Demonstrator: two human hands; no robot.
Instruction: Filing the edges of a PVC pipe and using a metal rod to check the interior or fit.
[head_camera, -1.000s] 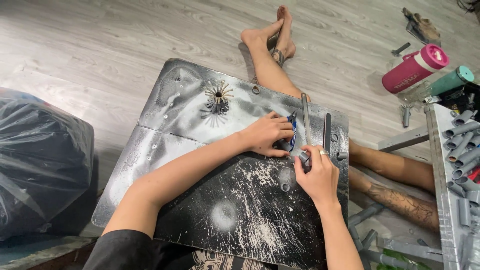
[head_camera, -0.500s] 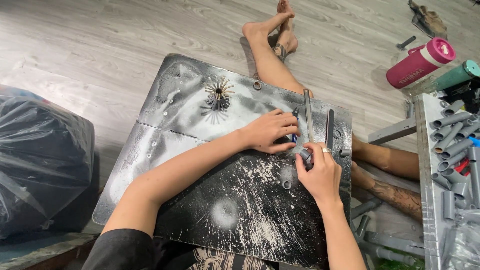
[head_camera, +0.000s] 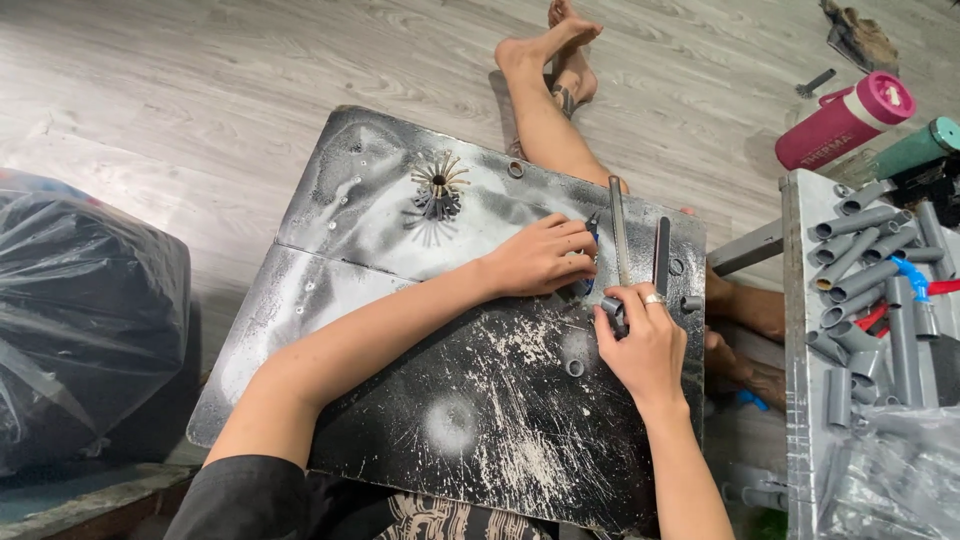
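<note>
1. grey pipe piece (head_camera: 612, 308) sits pinched in the right hand (head_camera: 645, 345), low on the black paint-speckled board (head_camera: 480, 420)
2. left hand (head_camera: 545, 255) curls closed around a blue-handled tool (head_camera: 592, 240), just beside a long grey bar (head_camera: 620, 232); grey pipe fittings (head_camera: 860, 255) lie well apart

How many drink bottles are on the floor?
2. A pink bottle lies on the floor at the upper right, and a green bottle lies right beside it, partly cut off by the picture's edge. More could be hidden out of view.
</note>
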